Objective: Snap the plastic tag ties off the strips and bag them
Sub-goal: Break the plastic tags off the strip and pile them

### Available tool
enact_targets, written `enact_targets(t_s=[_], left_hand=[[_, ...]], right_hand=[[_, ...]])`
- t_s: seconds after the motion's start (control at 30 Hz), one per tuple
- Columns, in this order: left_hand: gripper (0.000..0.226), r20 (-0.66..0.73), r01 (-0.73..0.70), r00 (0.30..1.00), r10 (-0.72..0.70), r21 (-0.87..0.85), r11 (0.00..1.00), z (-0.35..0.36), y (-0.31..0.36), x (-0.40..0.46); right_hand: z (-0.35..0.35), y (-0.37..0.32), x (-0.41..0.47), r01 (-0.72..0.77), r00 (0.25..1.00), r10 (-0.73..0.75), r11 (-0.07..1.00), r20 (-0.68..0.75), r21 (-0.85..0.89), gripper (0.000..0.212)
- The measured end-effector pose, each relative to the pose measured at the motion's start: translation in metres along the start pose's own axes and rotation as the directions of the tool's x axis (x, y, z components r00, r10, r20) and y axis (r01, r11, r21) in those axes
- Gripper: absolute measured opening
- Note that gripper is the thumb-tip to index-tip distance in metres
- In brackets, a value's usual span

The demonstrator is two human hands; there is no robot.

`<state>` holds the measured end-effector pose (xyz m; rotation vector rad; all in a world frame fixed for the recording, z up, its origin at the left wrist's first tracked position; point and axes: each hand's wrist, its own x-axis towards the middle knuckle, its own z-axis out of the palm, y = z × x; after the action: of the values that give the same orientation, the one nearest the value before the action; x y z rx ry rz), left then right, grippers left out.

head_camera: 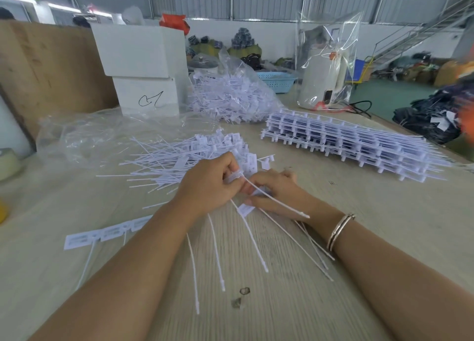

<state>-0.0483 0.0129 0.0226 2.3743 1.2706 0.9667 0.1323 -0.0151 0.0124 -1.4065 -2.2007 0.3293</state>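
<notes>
— Where are the white tag ties?
— A loose pile of snapped-off ties (195, 155) lies mid-bench, thin tails fanned leftward. More fill the clear bag (225, 94) behind it.
— And the strips?
— A flat stack of uncut strips (346, 140) sits to the right. One short strip (102, 234) lies near the left, labels up; another, tails toward the bench edge, is held in both hands.

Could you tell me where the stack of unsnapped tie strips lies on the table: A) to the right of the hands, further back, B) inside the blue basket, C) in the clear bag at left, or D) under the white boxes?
A: the stack of strips lies flat on the table, right of and beyond both hands.
</notes>
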Motion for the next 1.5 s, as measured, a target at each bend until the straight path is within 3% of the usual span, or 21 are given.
enact_targets(t_s=[0.07,0.17,0.3,0.4,0.57,0.77,0.87,0.93,1.1,1.27,1.5], left_hand=[[0.016,0.021,-0.022,1.000,0.019,0.154,0.988,0.000,0.002,0.000],[0.011,0.066,-0.063,0.997,0.049,0.248,0.967,0.002,0.003,0.000],[0.010,0.138,-0.105,0.988,0.065,0.309,0.945,0.003,0.006,0.001],[0.011,0.115,-0.154,0.986,0.123,0.318,0.936,0.005,0.016,0.005],[0.014,0.133,-0.292,0.956,0.262,0.332,0.897,0.012,0.039,0.016],[0.042,0.204,-0.243,0.954,0.219,0.101,0.965,0.013,0.030,0.003],[0.055,0.267,-0.106,0.955,0.125,-0.084,0.991,0.010,0.015,-0.007],[0.052,0.284,-0.057,0.955,0.089,-0.118,0.991,0.002,0.006,-0.008],[0.031,0.184,-0.178,0.973,0.140,0.210,0.961,0.003,0.007,-0.008],[0.014,0.008,-0.164,0.986,0.167,0.236,0.958,0.010,0.012,-0.007],[0.014,0.013,-0.189,0.981,0.193,0.286,0.940,0.010,0.006,-0.006]], right_hand=[[-0.004,0.003,-0.001,0.022,0.999,-0.022,1.000,0.024,-0.020,0.002],[-0.012,0.014,-0.001,0.023,1.000,-0.023,0.999,-0.003,0.028,0.009],[-0.019,0.022,-0.001,-0.094,0.982,0.097,0.995,-0.161,0.028,0.018],[-0.018,0.012,-0.001,-0.056,0.954,0.090,0.990,-0.286,0.126,0.025],[-0.013,0.004,-0.002,-0.074,0.974,0.110,0.981,-0.198,0.182,0.024],[-0.018,0.013,-0.001,-0.100,0.960,0.210,0.875,-0.184,0.473,0.015],[-0.017,0.016,0.001,-0.070,0.977,0.148,0.902,-0.151,0.426,0.018],[-0.016,0.017,0.001,-0.072,0.977,0.147,0.906,-0.152,0.417,0.025],[-0.011,0.019,0.002,-0.100,0.971,0.179,0.909,-0.162,0.404,0.030],[-0.011,0.016,0.001,-0.112,0.980,0.174,0.880,-0.093,0.462,0.025],[-0.008,0.016,0.001,-0.055,0.986,0.107,0.933,-0.128,0.355,0.010]])
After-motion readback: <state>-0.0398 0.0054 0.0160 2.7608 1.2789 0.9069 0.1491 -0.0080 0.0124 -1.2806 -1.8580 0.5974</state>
